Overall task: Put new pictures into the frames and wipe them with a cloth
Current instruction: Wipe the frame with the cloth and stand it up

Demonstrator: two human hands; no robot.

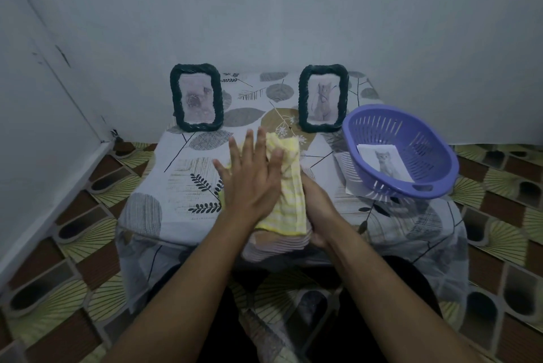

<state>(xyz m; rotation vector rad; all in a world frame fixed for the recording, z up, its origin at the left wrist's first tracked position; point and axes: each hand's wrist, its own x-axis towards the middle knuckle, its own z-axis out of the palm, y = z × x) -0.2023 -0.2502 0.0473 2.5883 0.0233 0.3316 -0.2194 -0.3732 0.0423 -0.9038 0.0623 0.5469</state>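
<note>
At the near edge of the leaf-patterned tablecloth (176, 215), a yellow striped cloth (289, 186) is pressed under the flat, spread left hand (252, 174). The right hand (318, 209) is partly hidden beside it; its grasp cannot be told. What lies beneath is obscured. Right, a purple slotted plastic basket (426, 139) holds a cat print (386, 161). Farther back, two dark woven picture frames (196, 97) (323, 98) stand upright.

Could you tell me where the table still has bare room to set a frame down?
Free: the table left of the left hand, and between the two frames. Crowded: the right side, with the basket, and the centre under the cloth.
</note>
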